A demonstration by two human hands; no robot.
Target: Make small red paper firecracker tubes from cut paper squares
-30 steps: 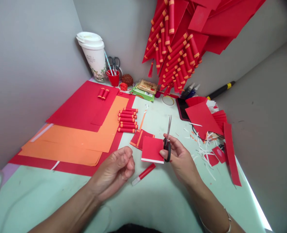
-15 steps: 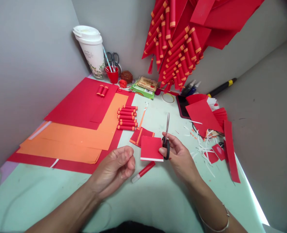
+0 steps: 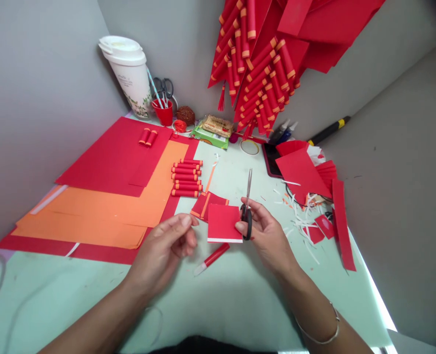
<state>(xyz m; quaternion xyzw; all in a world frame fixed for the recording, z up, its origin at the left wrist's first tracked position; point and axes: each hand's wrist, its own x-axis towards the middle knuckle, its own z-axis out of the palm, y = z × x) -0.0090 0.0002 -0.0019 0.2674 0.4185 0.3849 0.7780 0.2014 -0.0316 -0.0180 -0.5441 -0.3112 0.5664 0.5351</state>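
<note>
My right hand point(image 3: 264, 233) holds a pair of black-handled scissors point(image 3: 248, 196), blades pointing away from me. Pinched in the same hand is a square of red paper point(image 3: 222, 222) with a white strip along its near edge. To the left, my left hand point(image 3: 171, 241) is closed, thumb and forefinger together and the other fingers curled. Whatever may be between its fingertips is too small to make out. Red paper pieces with orange bands point(image 3: 206, 204) lie just behind the square. A red glue tube with a clear cap point(image 3: 212, 259) rests on the table between my hands.
Red-and-orange paper rolls point(image 3: 186, 178) are stacked behind my left hand. Orange sheets point(image 3: 81, 221) and red sheets point(image 3: 114, 152) cover the left side. White paper scraps point(image 3: 301, 216) litter the right, near a phone point(image 3: 271, 160). A white cup point(image 3: 129, 78) stands at the back left.
The whole view has shifted slightly, so things appear further left. My left hand's fingers have loosened a little. My right hand keeps hold of the scissors and red paper.
</note>
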